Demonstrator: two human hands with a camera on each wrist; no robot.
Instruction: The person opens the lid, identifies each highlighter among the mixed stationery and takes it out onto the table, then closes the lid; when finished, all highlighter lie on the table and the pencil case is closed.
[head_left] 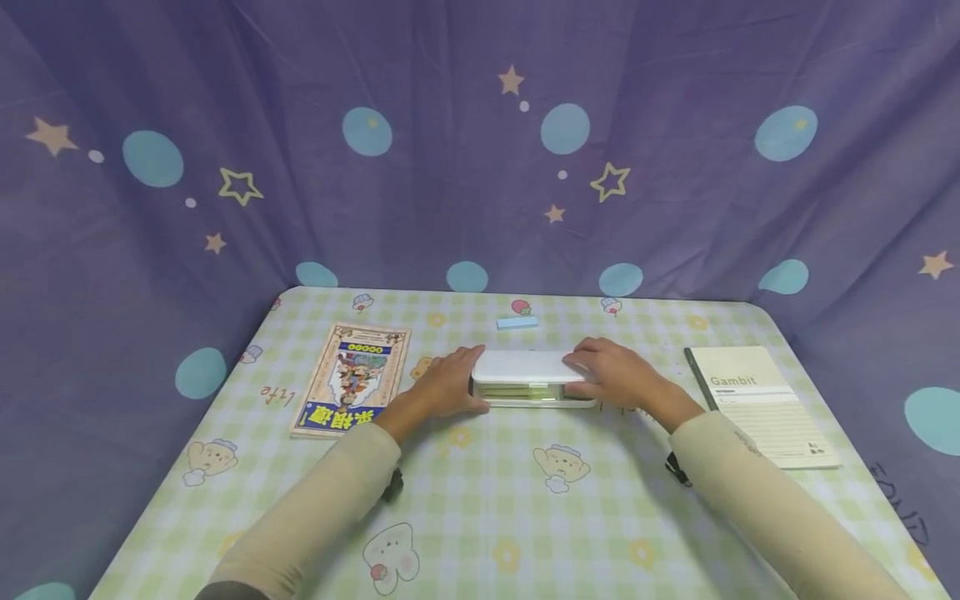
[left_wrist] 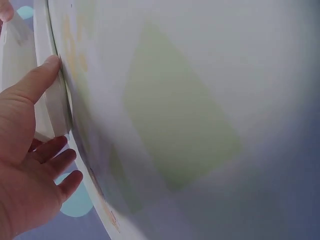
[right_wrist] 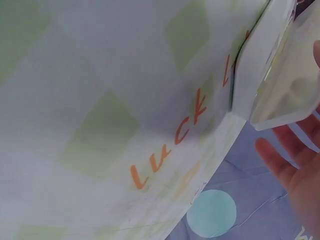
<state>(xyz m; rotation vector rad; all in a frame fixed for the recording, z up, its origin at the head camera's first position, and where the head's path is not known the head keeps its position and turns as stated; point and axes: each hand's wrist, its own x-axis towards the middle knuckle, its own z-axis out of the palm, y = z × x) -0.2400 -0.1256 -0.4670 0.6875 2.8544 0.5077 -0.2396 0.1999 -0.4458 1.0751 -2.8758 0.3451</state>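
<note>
A white pencil case [head_left: 513, 367] lies across the middle of the table, its lid raised a little along the near side. Greenish-yellow contents show through the gap. My left hand [head_left: 448, 385] grips the left end; in the left wrist view the thumb presses the near wall of the case [left_wrist: 57, 107] and the fingers reach round its end. At the right end, my right hand [head_left: 618, 375] holds the lid, fingers on top and thumb at the front edge. In the right wrist view, the lid [right_wrist: 287, 100] stands tilted away from the base [right_wrist: 247, 67].
A comic-style book [head_left: 352, 375] lies left of the case, and a cream notebook [head_left: 765, 408] marked Gambit lies at the right. Behind the case is a small light-blue bar [head_left: 517, 322]. A purple curtain [head_left: 465, 208] hangs around the checked table [head_left: 465, 517].
</note>
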